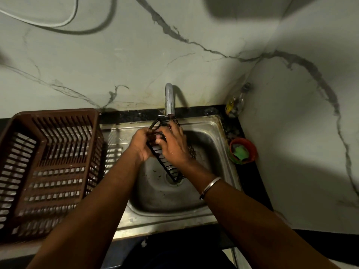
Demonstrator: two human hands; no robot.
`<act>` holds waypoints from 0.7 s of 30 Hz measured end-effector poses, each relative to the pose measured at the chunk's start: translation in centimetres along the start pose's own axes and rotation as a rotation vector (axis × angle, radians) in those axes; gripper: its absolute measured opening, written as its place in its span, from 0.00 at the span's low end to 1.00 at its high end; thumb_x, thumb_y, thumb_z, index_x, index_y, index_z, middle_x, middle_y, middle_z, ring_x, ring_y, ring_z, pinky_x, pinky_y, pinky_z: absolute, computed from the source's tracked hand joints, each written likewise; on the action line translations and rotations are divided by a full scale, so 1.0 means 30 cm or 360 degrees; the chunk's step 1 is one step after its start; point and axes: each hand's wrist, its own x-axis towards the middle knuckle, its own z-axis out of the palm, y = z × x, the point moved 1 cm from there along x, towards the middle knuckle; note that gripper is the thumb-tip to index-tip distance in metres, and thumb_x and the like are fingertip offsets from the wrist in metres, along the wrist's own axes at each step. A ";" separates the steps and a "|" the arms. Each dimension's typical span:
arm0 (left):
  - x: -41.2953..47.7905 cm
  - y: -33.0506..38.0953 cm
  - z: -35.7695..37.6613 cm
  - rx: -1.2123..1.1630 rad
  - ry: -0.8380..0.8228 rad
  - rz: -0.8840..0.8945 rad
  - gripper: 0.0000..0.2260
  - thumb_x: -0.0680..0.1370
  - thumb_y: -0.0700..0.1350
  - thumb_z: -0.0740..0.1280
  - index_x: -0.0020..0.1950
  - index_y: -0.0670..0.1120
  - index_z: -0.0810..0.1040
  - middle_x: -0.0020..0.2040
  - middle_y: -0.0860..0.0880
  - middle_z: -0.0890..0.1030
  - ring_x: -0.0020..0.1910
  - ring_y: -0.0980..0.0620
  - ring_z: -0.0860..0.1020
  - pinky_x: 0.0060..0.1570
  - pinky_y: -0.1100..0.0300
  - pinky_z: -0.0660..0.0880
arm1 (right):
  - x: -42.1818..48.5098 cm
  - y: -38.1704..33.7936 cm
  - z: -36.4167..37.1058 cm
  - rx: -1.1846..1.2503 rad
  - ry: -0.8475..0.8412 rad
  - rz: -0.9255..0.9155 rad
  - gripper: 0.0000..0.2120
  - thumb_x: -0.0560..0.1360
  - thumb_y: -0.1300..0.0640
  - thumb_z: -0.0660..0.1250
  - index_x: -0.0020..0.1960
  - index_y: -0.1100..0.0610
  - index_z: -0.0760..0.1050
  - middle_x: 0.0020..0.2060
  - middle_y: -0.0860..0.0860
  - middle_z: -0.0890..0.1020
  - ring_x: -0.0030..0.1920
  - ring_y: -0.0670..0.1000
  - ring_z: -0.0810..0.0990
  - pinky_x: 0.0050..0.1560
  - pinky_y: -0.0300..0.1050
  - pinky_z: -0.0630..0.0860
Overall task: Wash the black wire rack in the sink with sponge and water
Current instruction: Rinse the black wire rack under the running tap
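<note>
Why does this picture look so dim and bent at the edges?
Head view: weak light leaves the sink murky; the tap throws a hard shadow on the wall; the wide-angle lens bows the brown basket; the left hand, right hand and black wire rack look slightly soft.
</note>
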 end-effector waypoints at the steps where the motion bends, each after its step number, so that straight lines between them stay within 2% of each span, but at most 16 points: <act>1: 0.006 0.014 -0.002 0.0071 0.0062 -0.0005 0.10 0.80 0.46 0.60 0.47 0.46 0.80 0.40 0.45 0.82 0.38 0.46 0.79 0.46 0.47 0.78 | -0.011 -0.003 0.004 -0.0078 -0.0027 -0.0023 0.18 0.79 0.50 0.68 0.68 0.52 0.74 0.76 0.58 0.66 0.72 0.61 0.68 0.66 0.62 0.72; 3: 0.008 0.031 0.000 0.0275 0.0123 0.0052 0.07 0.79 0.45 0.63 0.48 0.45 0.80 0.41 0.44 0.82 0.32 0.47 0.81 0.38 0.52 0.79 | -0.026 -0.013 0.004 -0.0199 -0.0099 -0.0087 0.19 0.79 0.52 0.70 0.69 0.51 0.74 0.77 0.58 0.65 0.74 0.61 0.66 0.67 0.64 0.71; 5: 0.011 0.045 0.013 0.0570 0.0207 0.0191 0.12 0.81 0.53 0.70 0.52 0.44 0.82 0.43 0.45 0.85 0.32 0.50 0.83 0.32 0.58 0.78 | -0.029 -0.032 -0.005 -0.0293 -0.0147 -0.0158 0.21 0.78 0.52 0.72 0.70 0.52 0.75 0.78 0.58 0.65 0.74 0.61 0.64 0.67 0.64 0.70; 7: 0.022 0.056 0.019 0.0813 0.0227 0.0232 0.25 0.77 0.65 0.73 0.58 0.44 0.83 0.50 0.44 0.87 0.43 0.48 0.85 0.35 0.58 0.77 | -0.025 -0.051 -0.012 -0.0333 -0.0178 -0.0195 0.23 0.77 0.53 0.74 0.70 0.52 0.75 0.78 0.58 0.66 0.74 0.60 0.64 0.65 0.63 0.70; 11: 0.012 0.082 0.012 0.0870 -0.0081 -0.0217 0.36 0.68 0.77 0.73 0.62 0.50 0.84 0.58 0.44 0.85 0.56 0.44 0.82 0.43 0.50 0.79 | -0.032 -0.064 -0.028 -0.0374 -0.0210 -0.0310 0.23 0.75 0.53 0.76 0.68 0.48 0.77 0.76 0.54 0.68 0.73 0.57 0.65 0.63 0.60 0.69; 13: 0.022 0.081 0.004 0.0897 -0.0117 -0.0268 0.36 0.67 0.76 0.74 0.61 0.49 0.85 0.59 0.44 0.85 0.57 0.45 0.81 0.49 0.49 0.76 | -0.038 -0.071 -0.039 -0.0381 -0.0201 -0.0353 0.24 0.74 0.53 0.76 0.69 0.48 0.76 0.75 0.53 0.69 0.73 0.56 0.67 0.62 0.58 0.68; 15: 0.039 0.076 -0.002 0.0868 -0.0131 -0.0274 0.32 0.69 0.73 0.75 0.60 0.49 0.86 0.58 0.45 0.86 0.58 0.45 0.81 0.54 0.49 0.75 | -0.041 -0.086 -0.054 -0.0352 -0.0176 -0.0382 0.26 0.73 0.54 0.77 0.69 0.49 0.75 0.73 0.52 0.72 0.71 0.56 0.69 0.61 0.56 0.67; 18: 0.068 0.072 -0.020 0.0831 -0.0228 -0.0379 0.28 0.65 0.68 0.80 0.55 0.50 0.87 0.60 0.46 0.83 0.59 0.44 0.79 0.70 0.43 0.71 | -0.049 -0.086 -0.060 -0.0335 -0.0153 -0.0450 0.23 0.72 0.55 0.77 0.66 0.50 0.76 0.72 0.52 0.73 0.71 0.56 0.69 0.61 0.55 0.65; 21: 0.081 0.072 -0.028 0.0858 -0.0248 -0.0385 0.28 0.65 0.67 0.81 0.57 0.50 0.88 0.59 0.43 0.87 0.60 0.41 0.80 0.69 0.37 0.70 | -0.060 -0.073 -0.058 -0.0349 -0.0130 -0.0513 0.21 0.72 0.55 0.77 0.64 0.50 0.76 0.71 0.51 0.74 0.71 0.55 0.69 0.60 0.52 0.63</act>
